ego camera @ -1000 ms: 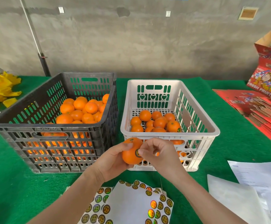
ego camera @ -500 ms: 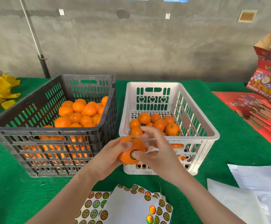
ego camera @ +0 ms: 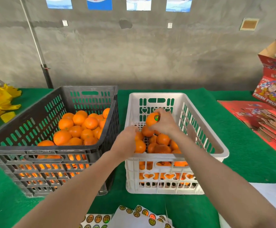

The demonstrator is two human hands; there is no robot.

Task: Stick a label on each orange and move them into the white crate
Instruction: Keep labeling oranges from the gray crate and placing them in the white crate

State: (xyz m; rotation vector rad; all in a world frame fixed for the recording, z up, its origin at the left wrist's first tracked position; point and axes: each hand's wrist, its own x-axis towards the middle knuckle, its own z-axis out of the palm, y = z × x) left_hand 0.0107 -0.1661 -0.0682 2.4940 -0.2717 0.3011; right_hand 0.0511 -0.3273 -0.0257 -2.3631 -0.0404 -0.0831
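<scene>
bright, even light | soft shadows | wide-angle edge distortion | slight blur

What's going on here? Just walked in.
A person is labelling oranges by hand. Their right hand holds a stickered orange over the white crate, above the pile already inside. The left hand hovers empty at the crate's near-left side. The black crate holds more oranges, and sticker sheets lie at the near edge of the green table.
</scene>
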